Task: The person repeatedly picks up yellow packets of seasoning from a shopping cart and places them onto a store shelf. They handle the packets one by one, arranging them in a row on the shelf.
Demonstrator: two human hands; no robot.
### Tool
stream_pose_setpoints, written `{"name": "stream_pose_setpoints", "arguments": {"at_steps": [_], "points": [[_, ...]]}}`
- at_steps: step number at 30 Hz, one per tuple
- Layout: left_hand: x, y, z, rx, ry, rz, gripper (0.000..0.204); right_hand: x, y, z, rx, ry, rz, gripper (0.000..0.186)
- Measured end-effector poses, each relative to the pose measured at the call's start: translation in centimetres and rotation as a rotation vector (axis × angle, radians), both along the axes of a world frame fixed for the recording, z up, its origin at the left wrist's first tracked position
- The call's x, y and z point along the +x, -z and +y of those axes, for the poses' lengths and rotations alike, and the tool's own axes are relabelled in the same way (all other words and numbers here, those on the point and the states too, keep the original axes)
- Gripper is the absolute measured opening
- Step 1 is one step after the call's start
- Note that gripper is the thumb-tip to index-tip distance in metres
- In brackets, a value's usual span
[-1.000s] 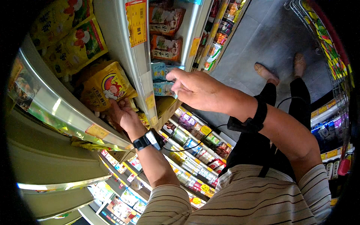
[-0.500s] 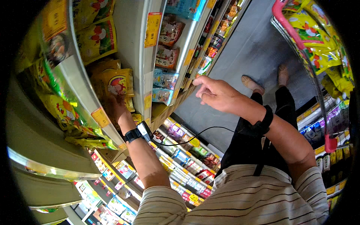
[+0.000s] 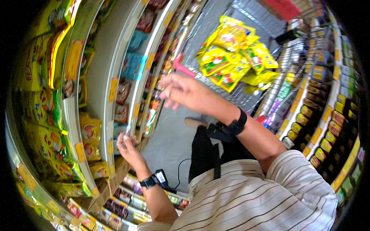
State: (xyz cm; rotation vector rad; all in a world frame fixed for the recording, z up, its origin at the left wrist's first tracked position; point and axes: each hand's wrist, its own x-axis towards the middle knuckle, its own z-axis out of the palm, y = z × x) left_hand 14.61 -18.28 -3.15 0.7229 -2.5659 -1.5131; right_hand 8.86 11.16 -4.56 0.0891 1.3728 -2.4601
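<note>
My left hand (image 3: 128, 147) is by the front edge of the shelving at left, its fingers loosely bent and somewhat apart, with no item visible in it. Beside it on a shelf lie yellow packets (image 3: 91, 129). My right hand (image 3: 178, 91) hangs in the air over the aisle, blurred, with its fingers apart and no item visible in it. It is nearest to the pink-red corner of a wire shopping cart (image 3: 183, 67). Inside the cart lies a pile of yellow snack bags (image 3: 227, 50) with green and red print.
More yellow-green bags (image 3: 54, 146) fill the left shelves. Blue packets (image 3: 133, 66) and dark red packets sit farther along. At right, another shelf (image 3: 304, 127) holds rows of small packages. A cable (image 3: 179, 173) loops from the device on my left wrist. Grey floor (image 3: 165, 123) lies below.
My left hand has come out from among the yellow packets on the shelf. My view has turned toward the cart, which now shows ahead. My right hand's fingers have spread apart.
</note>
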Motion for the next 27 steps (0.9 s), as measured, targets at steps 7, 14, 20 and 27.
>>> {"name": "stream_pose_setpoints", "arguments": {"at_steps": [7, 14, 20, 27], "points": [[1.6, -1.6, 8.6, 0.283, 0.126, -0.064, 0.031, -6.0, 0.4, 16.3, 0.267, 0.589, -0.129, 0.033], [3.2, -1.9, 9.6, 0.333, 0.122, -0.105, 0.029, -5.2, 17.2, 24.0, 0.434, 0.660, -0.739, 0.036], [4.7, -1.2, 9.3, 0.352, 0.045, -0.175, 0.029, -4.9, 19.4, 23.7, 0.592, 0.476, -0.921, 0.032], [4.7, -1.4, 10.2, 0.346, 0.081, -0.218, 0.027, -4.4, 24.9, 26.6, 1.580, -0.234, -0.375, 0.014]]}}
